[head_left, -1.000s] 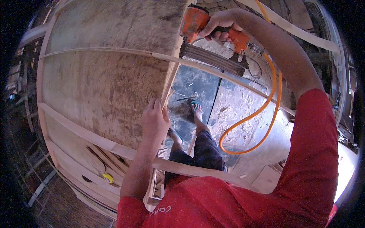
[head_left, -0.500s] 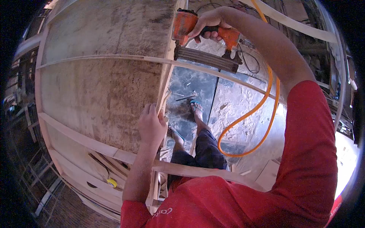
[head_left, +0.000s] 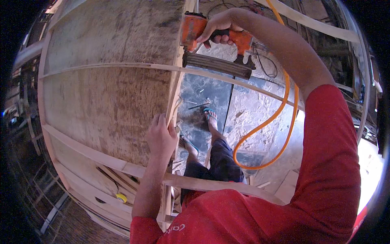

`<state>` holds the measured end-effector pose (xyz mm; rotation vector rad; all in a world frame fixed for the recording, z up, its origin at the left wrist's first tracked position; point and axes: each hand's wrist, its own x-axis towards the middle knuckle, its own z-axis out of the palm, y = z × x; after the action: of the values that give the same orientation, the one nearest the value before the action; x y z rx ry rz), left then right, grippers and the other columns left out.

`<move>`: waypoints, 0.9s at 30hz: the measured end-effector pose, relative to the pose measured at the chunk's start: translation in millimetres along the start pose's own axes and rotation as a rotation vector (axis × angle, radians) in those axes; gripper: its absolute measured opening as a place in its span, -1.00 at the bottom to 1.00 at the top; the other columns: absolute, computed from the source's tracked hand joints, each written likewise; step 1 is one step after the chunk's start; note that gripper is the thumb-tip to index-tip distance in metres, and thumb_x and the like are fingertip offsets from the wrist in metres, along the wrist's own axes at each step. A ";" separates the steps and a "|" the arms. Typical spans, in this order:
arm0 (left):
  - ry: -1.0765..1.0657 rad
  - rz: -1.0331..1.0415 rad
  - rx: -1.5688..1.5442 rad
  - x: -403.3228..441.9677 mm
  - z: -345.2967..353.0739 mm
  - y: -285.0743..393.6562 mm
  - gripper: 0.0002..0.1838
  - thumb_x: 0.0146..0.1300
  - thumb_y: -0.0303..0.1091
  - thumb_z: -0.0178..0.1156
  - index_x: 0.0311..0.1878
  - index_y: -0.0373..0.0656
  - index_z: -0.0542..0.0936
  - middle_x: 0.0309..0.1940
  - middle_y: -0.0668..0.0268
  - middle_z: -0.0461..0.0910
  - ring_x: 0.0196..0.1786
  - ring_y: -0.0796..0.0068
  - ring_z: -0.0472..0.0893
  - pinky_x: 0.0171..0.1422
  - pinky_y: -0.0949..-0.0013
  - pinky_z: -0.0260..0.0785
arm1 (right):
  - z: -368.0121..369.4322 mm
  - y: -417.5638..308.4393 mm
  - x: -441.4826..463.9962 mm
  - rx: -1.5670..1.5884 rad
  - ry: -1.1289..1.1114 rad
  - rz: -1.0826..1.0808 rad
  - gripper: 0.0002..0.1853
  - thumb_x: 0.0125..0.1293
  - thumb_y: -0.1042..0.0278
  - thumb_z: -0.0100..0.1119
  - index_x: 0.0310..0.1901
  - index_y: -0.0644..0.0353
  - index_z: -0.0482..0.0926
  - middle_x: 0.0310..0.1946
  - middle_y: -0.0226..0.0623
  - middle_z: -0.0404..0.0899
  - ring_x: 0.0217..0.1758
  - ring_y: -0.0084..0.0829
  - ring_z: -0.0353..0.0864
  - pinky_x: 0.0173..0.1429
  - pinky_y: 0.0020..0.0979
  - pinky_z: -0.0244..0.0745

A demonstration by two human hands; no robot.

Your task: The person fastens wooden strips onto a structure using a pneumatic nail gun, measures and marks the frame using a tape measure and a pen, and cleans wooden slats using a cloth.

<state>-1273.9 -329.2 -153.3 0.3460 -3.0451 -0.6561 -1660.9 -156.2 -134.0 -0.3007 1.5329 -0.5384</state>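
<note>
My right hand [head_left: 221, 36] is wrapped round the grip of an orange nail gun [head_left: 192, 31], its long ribbed magazine [head_left: 219, 65] pointing to the right. The gun's nose end is against or close beside the upper part of a narrow wooden strip [head_left: 175, 87]; exact contact is hard to make out. Lower on the same strip, my left hand [head_left: 161, 136] pinches it at the edge of the plywood panel [head_left: 118, 97], fingers closed over the wood. An orange air hose [head_left: 260, 129] hangs in a loop below my right forearm.
Wooden crosspieces [head_left: 95, 153] run across the panel, and one [head_left: 211, 184] passes in front of my waist. A yellow tape measure [head_left: 121, 198] lies at lower left. My sandalled feet [head_left: 210, 116] stand on a dusty floor [head_left: 248, 105] with wood scraps.
The nail gun and my right hand have shifted slightly left and down, along the strip. My left hand keeps its hold on the strip.
</note>
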 end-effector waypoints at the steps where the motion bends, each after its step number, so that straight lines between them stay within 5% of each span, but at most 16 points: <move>1: -0.006 -0.003 -0.007 -0.2 0.9 -1.1 -0.78 0.23 -0.46 0.27 -0.08 -0.24 0.53 -0.20 0.05 0.56 -0.17 -0.12 0.63 -0.13 -0.05 0.50 | -1.2 -0.2 -0.2 0.001 -0.022 -0.005 -0.57 0.34 -0.12 0.38 -0.25 0.15 0.60 -0.72 -0.64 0.30 -0.77 -0.74 0.23 -0.63 -0.48 0.25; 27: -0.088 -0.045 0.029 0.0 -2.0 -1.1 -0.77 0.24 -0.42 0.26 -0.06 -0.25 0.54 -0.18 0.04 0.57 -0.15 -0.10 0.65 -0.14 -0.04 0.52 | -9.0 9.4 15.0 0.018 -0.090 -0.001 -0.59 0.34 -0.07 0.36 -0.26 0.16 0.56 -0.71 -0.64 0.25 -0.75 -0.72 0.23 -0.62 -0.45 0.23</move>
<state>-1273.5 -331.0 -151.9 0.3973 -3.1422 -0.6470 -1669.1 -154.5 -151.9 -0.3079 1.4398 -0.5324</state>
